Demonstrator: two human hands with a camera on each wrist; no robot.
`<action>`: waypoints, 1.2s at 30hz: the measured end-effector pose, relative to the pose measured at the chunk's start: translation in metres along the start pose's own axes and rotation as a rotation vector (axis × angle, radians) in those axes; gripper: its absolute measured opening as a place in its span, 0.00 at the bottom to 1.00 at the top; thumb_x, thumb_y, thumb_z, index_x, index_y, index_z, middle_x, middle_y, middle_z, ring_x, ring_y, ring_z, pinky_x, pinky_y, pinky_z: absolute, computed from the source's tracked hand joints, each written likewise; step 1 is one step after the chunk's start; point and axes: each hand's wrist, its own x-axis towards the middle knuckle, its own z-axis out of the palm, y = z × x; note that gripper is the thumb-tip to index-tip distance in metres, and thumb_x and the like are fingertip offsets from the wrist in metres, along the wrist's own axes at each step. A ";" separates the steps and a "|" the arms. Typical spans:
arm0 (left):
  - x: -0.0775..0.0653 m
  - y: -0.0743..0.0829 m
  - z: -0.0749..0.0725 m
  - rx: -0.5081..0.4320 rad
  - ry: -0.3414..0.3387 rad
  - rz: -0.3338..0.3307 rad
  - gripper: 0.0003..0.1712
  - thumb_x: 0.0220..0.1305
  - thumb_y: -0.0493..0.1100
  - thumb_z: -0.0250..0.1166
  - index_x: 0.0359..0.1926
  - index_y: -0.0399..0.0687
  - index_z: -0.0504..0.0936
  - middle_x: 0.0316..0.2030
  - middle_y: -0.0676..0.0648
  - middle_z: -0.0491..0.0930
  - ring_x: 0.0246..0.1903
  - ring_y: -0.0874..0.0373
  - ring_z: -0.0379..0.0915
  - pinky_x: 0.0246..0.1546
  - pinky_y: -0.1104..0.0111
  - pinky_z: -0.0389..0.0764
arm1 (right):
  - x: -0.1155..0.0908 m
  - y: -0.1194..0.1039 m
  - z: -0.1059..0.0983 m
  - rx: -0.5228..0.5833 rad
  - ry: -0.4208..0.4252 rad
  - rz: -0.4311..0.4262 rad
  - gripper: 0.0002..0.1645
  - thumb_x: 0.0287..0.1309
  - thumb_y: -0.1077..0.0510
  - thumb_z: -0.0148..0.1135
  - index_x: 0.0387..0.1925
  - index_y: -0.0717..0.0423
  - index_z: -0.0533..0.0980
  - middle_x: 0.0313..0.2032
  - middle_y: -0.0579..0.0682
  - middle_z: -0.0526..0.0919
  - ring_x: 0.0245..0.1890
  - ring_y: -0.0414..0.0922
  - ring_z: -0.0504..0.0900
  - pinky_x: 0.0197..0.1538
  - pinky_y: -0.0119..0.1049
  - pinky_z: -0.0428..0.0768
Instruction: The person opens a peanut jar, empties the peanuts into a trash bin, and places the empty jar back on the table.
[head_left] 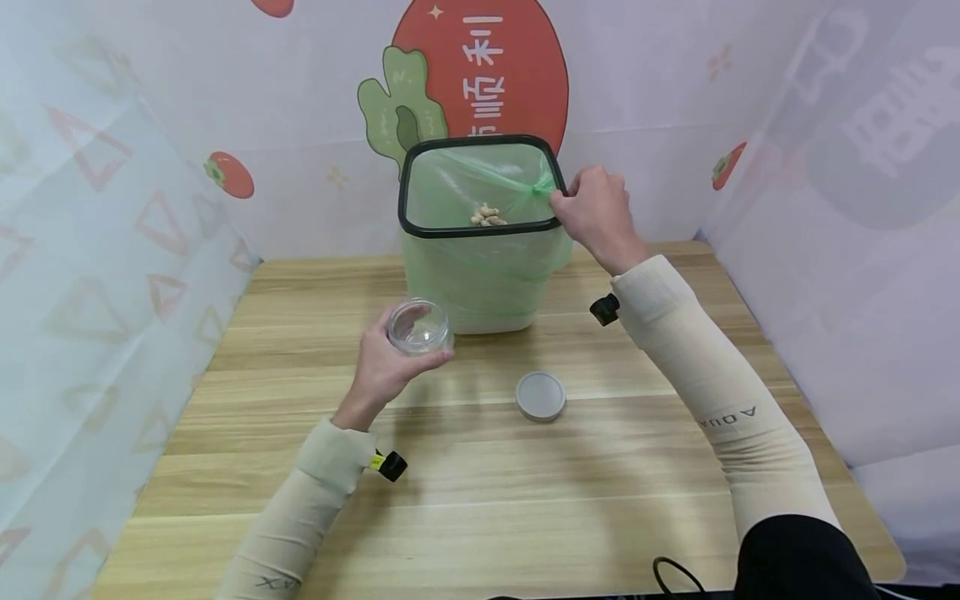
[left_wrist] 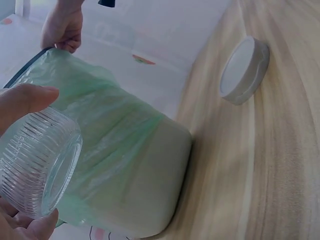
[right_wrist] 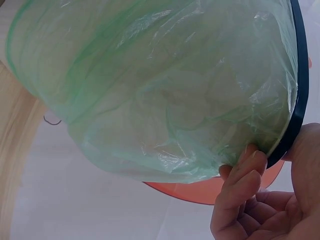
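My left hand (head_left: 384,360) grips a clear jar (head_left: 419,326), its fingers and thumb around the ribbed side seen in the left wrist view. No contents show inside the jar. Behind it stands a trash bin (head_left: 495,327) lined with a translucent green bag (head_left: 480,275), the bag folded over a black rim (head_left: 480,232). At the rim's right corner, my right hand (head_left: 600,212) pinches the rim and bag between thumb and fingers. Several pale, peanut-like pieces (head_left: 488,216) lie inside the lined bin. A round grey lid (head_left: 541,396) lies flat on the table, apart from both hands.
The wooden table (head_left: 480,517) reaches back to a printed cloth backdrop (head_left: 315,100) right behind the bin. Cloth walls rise at both sides. A black cable (head_left: 675,568) loops at the table's front edge.
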 end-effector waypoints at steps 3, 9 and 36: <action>-0.001 -0.006 0.001 0.009 -0.002 -0.010 0.48 0.43 0.41 0.89 0.67 0.51 0.77 0.64 0.47 0.81 0.67 0.50 0.75 0.70 0.46 0.75 | 0.000 0.000 0.001 -0.001 0.003 -0.003 0.21 0.70 0.52 0.57 0.22 0.58 0.78 0.17 0.45 0.75 0.21 0.44 0.74 0.25 0.35 0.74; -0.002 -0.015 0.005 0.021 -0.010 -0.024 0.48 0.43 0.42 0.89 0.66 0.52 0.77 0.63 0.48 0.81 0.66 0.51 0.76 0.68 0.49 0.76 | 0.001 0.001 0.001 -0.005 0.007 -0.005 0.22 0.70 0.52 0.57 0.20 0.57 0.77 0.16 0.45 0.73 0.20 0.44 0.73 0.24 0.35 0.73; -0.006 -0.042 0.022 0.166 -0.060 -0.155 0.54 0.40 0.46 0.90 0.69 0.52 0.72 0.64 0.43 0.80 0.64 0.43 0.76 0.67 0.45 0.76 | -0.001 -0.001 0.000 0.002 0.001 0.007 0.20 0.71 0.51 0.57 0.24 0.58 0.77 0.19 0.47 0.76 0.24 0.46 0.76 0.28 0.37 0.75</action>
